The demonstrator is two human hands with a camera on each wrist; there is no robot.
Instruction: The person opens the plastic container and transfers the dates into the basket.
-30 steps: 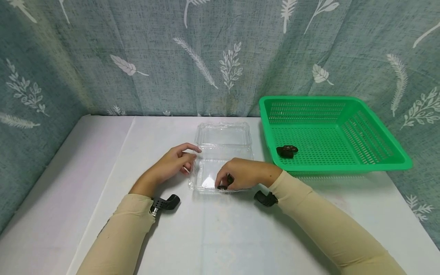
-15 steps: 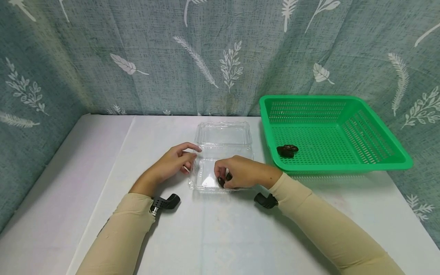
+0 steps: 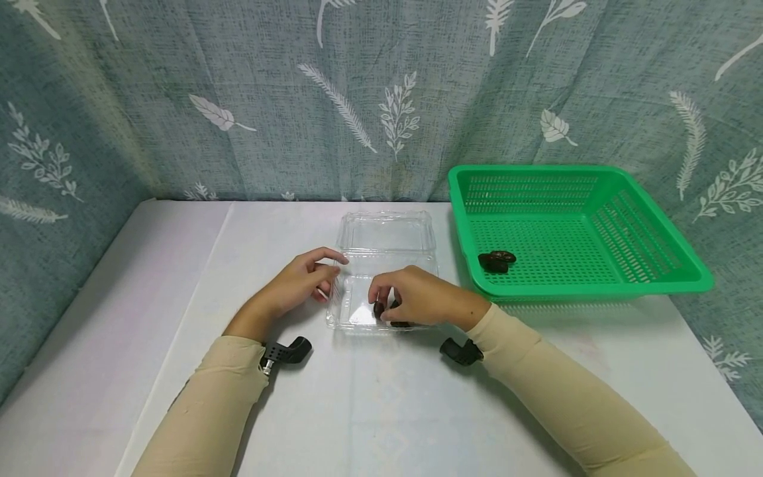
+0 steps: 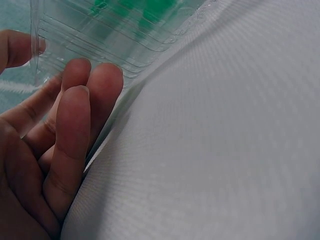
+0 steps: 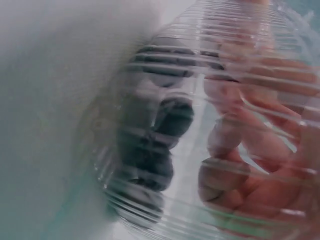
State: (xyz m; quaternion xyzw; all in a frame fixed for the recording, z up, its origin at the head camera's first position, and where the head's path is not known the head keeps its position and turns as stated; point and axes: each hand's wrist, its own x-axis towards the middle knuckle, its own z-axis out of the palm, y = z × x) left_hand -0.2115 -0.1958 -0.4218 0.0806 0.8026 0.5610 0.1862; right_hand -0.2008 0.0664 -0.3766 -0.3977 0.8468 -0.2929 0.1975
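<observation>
A hinged clear plastic container [image 3: 357, 291] stands with its lid laid back on the table. My left hand [image 3: 304, 281] holds its left rim, the index finger over the edge and the other fingers against the outer wall [image 4: 100, 47]. My right hand [image 3: 420, 298] reaches inside, pinching a dark brown date [image 3: 379, 310] between finger and thumb. More dates [image 3: 399, 322] lie at the container's front, partly hidden under this hand. Through the blurred wall in the right wrist view, several dates [image 5: 172, 117] sit in a row beside the fingers [image 5: 225, 175].
To the right stands a green perforated basket [image 3: 581, 289] with a few dates [image 3: 496, 261] in its near left corner. A white cloth [image 3: 381, 397] covers the table. A patterned curtain [image 3: 268, 99] hangs behind it.
The right hand has shifted slightly back and left inside the container, and the date at its fingertips has moved with it. Dates beneath the hand show more. The left hand has stayed put.
</observation>
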